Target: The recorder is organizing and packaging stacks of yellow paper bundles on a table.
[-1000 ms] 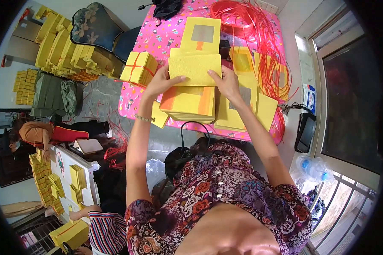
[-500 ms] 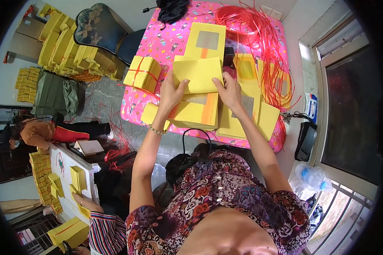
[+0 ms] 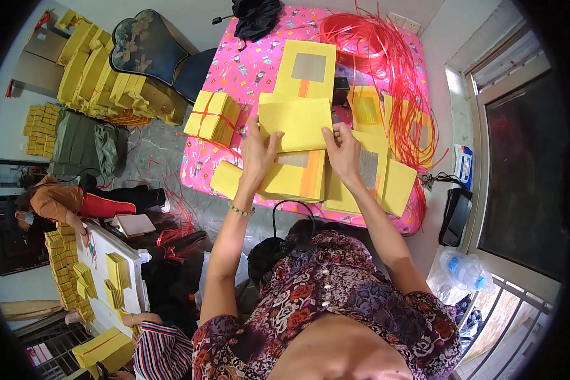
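A plain yellow paper envelope (image 3: 295,120) lies across the pile at the middle of the pink table, held at its two sides. My left hand (image 3: 258,152) grips its left edge, thumb on top and fingers beneath. At the right edge my right hand (image 3: 343,151) pinches it between thumb and curled fingers. Below it sits a thick stack of yellow envelopes (image 3: 288,183) with windows and orange bands. Beyond it lies another windowed envelope (image 3: 305,63). More windowed envelopes (image 3: 368,158) rest right of my right hand. A bundle tied with red strapping (image 3: 210,120) stands to the left.
A coil of red plastic strapping (image 3: 354,41) trails down the right side of the pink table (image 3: 234,69). A small black box (image 3: 341,90) stands near the envelopes. A chair (image 3: 147,44) is at the far left. Two people work by a white table (image 3: 101,244) at left.
My right hand has slid slightly down the envelope's right edge, its fingers more curled. My left hand keeps its grip. At left, a person's arm now reaches to the white table.
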Demonstrator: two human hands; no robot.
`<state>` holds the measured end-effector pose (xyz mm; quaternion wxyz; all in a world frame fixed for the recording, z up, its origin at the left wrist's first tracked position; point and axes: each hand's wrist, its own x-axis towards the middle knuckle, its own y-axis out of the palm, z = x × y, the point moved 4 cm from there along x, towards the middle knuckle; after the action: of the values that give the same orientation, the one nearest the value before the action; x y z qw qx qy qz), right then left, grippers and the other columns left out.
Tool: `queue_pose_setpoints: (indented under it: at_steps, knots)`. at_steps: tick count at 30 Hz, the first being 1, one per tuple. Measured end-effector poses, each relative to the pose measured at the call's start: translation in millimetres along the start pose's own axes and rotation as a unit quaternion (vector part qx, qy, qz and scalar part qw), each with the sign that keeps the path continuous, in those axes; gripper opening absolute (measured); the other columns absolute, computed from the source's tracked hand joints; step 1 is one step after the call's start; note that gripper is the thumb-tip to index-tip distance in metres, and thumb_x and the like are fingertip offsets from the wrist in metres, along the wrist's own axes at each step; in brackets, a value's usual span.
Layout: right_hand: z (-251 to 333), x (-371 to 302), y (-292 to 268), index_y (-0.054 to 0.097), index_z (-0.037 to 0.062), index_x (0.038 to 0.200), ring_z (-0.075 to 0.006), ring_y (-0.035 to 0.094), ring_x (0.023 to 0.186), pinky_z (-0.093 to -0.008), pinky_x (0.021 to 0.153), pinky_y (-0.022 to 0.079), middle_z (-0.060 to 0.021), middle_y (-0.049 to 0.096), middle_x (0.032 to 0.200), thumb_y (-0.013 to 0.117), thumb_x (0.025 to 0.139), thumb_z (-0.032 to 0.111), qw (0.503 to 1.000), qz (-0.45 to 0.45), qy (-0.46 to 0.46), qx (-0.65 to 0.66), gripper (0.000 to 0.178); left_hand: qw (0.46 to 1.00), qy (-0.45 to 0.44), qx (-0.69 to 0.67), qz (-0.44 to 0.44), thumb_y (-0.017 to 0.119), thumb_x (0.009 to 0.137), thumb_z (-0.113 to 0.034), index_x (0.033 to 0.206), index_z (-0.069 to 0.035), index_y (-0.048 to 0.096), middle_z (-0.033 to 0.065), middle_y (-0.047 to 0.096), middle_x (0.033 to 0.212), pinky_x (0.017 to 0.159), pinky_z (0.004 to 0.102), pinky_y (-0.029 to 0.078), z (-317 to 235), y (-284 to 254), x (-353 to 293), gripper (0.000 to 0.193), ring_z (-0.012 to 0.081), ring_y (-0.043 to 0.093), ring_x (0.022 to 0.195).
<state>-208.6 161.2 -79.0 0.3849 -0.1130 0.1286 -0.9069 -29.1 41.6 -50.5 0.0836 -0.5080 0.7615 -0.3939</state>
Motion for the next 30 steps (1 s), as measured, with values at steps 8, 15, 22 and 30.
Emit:
queue_pose_setpoints:
  at_steps: [8,15,22,30]
  knots:
    - [5.4,2.3,1.5,0.057,0.0021,0.087,-0.0171,0.060,0.057,-0.0347,0.057,0.046,-0.0076,0.063,0.067,0.064,0.094,0.022,1.000,-0.019,0.004,-0.021,0.022,1.000,-0.012,0.001,0.021,0.071,0.088,-0.019,0.133,0.001,0.032,0.0244,0.067,0.084,0.064,0.0457,0.052,-3.8,0.5,5.5,0.063,0.0400,0.068,0.076]
    - [8.2,0.9,1.8,0.054,0.0025,0.088,-0.0276,0.063,0.063,-0.0406,0.061,0.046,-0.0123,0.064,0.072,0.064,0.093,0.021,0.998,-0.031,-0.028,-0.052,0.022,0.994,-0.097,-0.030,0.050,0.071,0.089,-0.021,0.139,-0.004,0.026,0.0274,0.068,0.101,0.076,0.0459,0.055,-10.0,-2.2,6.8,0.070,0.0422,0.069,0.093]
    - [7.9,-3.3,6.7,0.052,0.0018,0.091,-0.0370,0.063,0.073,-0.0458,0.065,0.046,-0.0167,0.064,0.081,0.063,0.092,0.018,0.993,-0.056,-0.050,-0.087,0.020,0.996,-0.072,-0.047,0.032,0.070,0.090,-0.021,0.135,-0.009,0.030,0.0244,0.068,0.097,0.072,0.0446,0.055,-1.0,0.6,5.1,0.062,0.0401,0.070,0.088]
    - [7.7,-3.8,8.3,0.050,0.0020,0.091,-0.0388,0.063,0.076,-0.0470,0.066,0.046,-0.0181,0.063,0.081,0.063,0.092,0.019,0.992,-0.066,-0.052,-0.089,0.021,0.996,-0.080,-0.035,0.029,0.073,0.085,-0.024,0.119,-0.010,0.045,0.0205,0.066,0.087,0.065,0.0459,0.050,4.5,2.2,6.3,0.046,0.0385,0.067,0.077]
